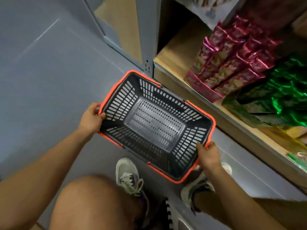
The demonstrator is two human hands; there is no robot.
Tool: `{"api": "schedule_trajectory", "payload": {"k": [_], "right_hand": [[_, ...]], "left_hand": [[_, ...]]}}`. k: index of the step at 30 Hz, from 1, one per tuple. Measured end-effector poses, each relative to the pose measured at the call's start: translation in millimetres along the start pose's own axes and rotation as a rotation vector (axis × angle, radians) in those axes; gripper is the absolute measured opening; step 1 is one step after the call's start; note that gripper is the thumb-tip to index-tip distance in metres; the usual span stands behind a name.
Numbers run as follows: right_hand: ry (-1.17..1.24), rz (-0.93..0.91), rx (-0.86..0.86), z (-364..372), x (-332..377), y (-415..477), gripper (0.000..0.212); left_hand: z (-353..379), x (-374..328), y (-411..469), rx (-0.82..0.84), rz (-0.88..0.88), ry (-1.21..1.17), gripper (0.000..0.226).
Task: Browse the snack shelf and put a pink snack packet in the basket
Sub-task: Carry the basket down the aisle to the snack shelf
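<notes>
A: Gripping the basket (211,130) with both hands, is that what the person is doing?

B: Yes. The left hand (90,121) is gripping the orange rim at one short end, its thumb lying over the edge on the inside wall and its other fingers curling round the outside.

A: And the other one?

B: The right hand (209,156) is doing the same at the opposite short end, thumb pressing inside the rim and fingers wrapping round it from outside.

A: Where is the basket sitting?

B: It is being held low over the grey floor (49,72), just ahead of two pale shoes (128,175), with its near corner covering part of the right one. I cannot tell whether its underside is touching the floor. Its dark slotted walls and perforated bottom are facing up at the camera.

A: And the pink snack packets (229,60)?

B: They are standing upright in rows in a pink display tray (199,87) on the low wooden shelf (172,52), up and to the right of the basket and apart from both hands. The tray's front is sitting near the shelf edge, close to the basket's far long side.

A: Anything beside them?

B: Shiny green packets (285,90) are lying just to their right on the same shelf. A bare knee (93,201) is filling the bottom of the view.
</notes>
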State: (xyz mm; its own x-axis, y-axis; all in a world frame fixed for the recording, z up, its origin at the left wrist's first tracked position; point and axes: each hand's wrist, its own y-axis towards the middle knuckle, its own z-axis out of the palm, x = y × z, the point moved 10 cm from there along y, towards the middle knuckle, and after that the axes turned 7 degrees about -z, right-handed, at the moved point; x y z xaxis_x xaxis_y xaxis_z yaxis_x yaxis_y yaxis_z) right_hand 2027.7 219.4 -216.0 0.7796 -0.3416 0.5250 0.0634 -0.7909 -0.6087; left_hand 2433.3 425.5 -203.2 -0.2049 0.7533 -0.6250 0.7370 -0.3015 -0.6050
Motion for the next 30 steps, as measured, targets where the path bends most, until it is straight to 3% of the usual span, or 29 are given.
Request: {"api": "schedule_trajectory", "payload": {"k": [3,8,11,13,16,18,21,25,30], "right_hand": [[-0.083,-0.012,-0.054,2,-10,7,0.027],[0.006,-0.065,-0.042,13,-24,30,0.023],[0.115,-0.075,-0.043,12,-32,40,0.021],[0.243,-0.079,-0.079,3,-29,38,0.015],[0.482,-0.007,-0.045,-1,-27,32,0.024],[0.557,0.012,0.044,-2,-26,28,0.019],[0.466,-0.038,0.159,-3,-28,25,0.011],[0.468,-0.052,0.111,-5,-44,30,0.012],[0.407,-0.073,0.033,-5,-40,33,0.023]], "left_hand": [[14,-9,11,0.004,0.091,-0.053,0.03],[38,-5,20,0.067,0.126,-0.148,0.034],[38,3,15,0.069,0.147,-0.081,0.047],[38,8,5,0.099,0.15,-0.067,0.043],[45,21,-9,0.204,0.098,-0.143,0.043],[42,22,-11,0.145,0.099,-0.198,0.044],[36,27,-7,0.049,0.047,-0.321,0.041],[37,33,0,0.027,0.004,-0.361,0.028],[34,27,0,-0.027,-0.026,-0.13,0.017]]}}
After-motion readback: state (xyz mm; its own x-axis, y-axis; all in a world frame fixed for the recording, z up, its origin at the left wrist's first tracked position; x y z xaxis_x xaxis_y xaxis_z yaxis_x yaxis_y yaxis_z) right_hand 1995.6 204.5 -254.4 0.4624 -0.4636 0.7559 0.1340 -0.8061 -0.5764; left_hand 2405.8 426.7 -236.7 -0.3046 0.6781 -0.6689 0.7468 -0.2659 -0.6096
